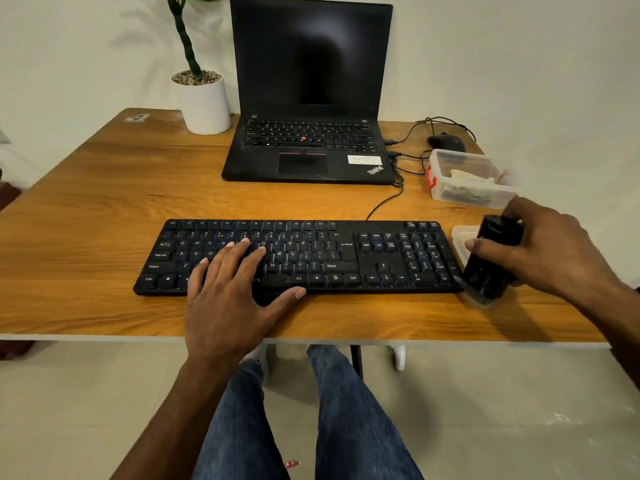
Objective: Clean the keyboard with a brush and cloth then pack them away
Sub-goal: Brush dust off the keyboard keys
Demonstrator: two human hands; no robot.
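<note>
Step in hand, by my read: brushing about to start. L hand [225, 292] lay flat, fingers straight, on keyboard [298, 256] left half, pinning it. R hand [543, 251] gripped black brush [491, 259] just off keyboard's right end, bristle end down by the numpad. Next calls for sweeping brush across keys. Keyboard black, wired, full-size. Clear container [467, 180] w/ cloth behind keyboard's right end.
</note>
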